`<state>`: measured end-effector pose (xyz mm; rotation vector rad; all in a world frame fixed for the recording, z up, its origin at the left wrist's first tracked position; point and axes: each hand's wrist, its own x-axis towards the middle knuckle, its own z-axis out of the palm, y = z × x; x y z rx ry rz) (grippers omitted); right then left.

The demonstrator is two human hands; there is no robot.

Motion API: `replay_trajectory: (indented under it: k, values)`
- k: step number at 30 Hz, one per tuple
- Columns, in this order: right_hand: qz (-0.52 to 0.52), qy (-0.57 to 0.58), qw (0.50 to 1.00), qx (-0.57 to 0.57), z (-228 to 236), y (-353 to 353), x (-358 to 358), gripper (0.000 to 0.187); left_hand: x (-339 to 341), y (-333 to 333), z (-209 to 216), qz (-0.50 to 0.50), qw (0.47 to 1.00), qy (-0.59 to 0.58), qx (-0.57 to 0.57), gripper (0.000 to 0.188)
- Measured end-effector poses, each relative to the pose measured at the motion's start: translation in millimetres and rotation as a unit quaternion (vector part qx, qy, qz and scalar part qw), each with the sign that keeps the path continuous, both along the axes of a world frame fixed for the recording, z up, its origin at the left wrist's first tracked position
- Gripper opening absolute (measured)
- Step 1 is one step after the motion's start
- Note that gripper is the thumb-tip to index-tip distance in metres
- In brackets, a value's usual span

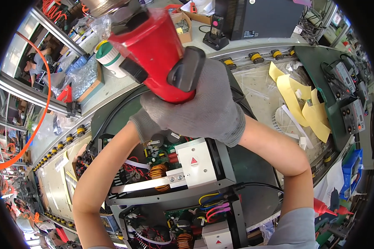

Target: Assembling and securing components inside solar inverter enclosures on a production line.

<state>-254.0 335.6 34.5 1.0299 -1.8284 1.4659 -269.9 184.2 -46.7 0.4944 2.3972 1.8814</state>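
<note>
My right hand (210, 101), in a grey knit glove, is closed around the lower end of a red power tool (151, 54) with black side pieces. The tool is raised above the bench and tilts to the upper left. Tucked behind the right glove is my left hand (144, 124), also gloved; its fingers are hidden. Below both hands lies an open-frame electronic unit (172, 199) with a white cover plate (194, 162), a copper coil and green circuit boards. A second similar unit (214, 236) sits nearer to me, with yellow, blue and pink wires.
Roller tracks (257, 57) run along the bench. At the right lie yellow paper strips (299, 99) and grey instrument boxes (353, 116). Toward the back stand a black computer case (259, 18), a handset in a cradle (215, 35) and a white-green tub (111, 60). An orange hose (48, 89) hangs left.
</note>
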Motion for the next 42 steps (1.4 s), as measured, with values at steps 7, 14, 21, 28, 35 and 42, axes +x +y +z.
replay_trajectory:
  k: [7, 14, 21, 28, 35, 42]
  values:
    - [-0.042, -0.005, 0.999, -0.021, -7.1, -1.6, -2.2, 0.035, -8.2, -11.3, -10.3, -0.082, 0.980, 0.065, -0.169, 0.038]
    - [-0.018, -0.046, 0.998, -0.026, -8.8, -1.1, -1.8, 0.034, -5.6, -20.1, -13.5, -0.163, 0.908, 0.139, -0.360, 0.038]
    - [-0.014, -0.089, 0.994, -0.061, -9.9, -5.0, 3.6, 0.030, -8.5, -12.7, -3.7, -0.208, 0.828, 0.107, -0.510, 0.032]
    - [0.110, -0.167, 0.980, 0.018, 17.9, 24.3, 0.3, 0.019, -1.4, -9.5, 42.9, -0.243, 0.897, -0.012, -0.369, 0.032]
    - [0.082, -0.146, 0.980, -0.105, 147.1, 1.0, -36.5, 0.026, 7.6, -3.2, 50.9, -0.241, 0.813, 0.164, -0.504, 0.024]
    - [-0.053, 0.024, 0.992, -0.114, 230.8, -63.1, -77.7, 0.026, 46.9, -28.9, 52.3, -0.169, 0.844, 0.130, -0.492, 0.034]
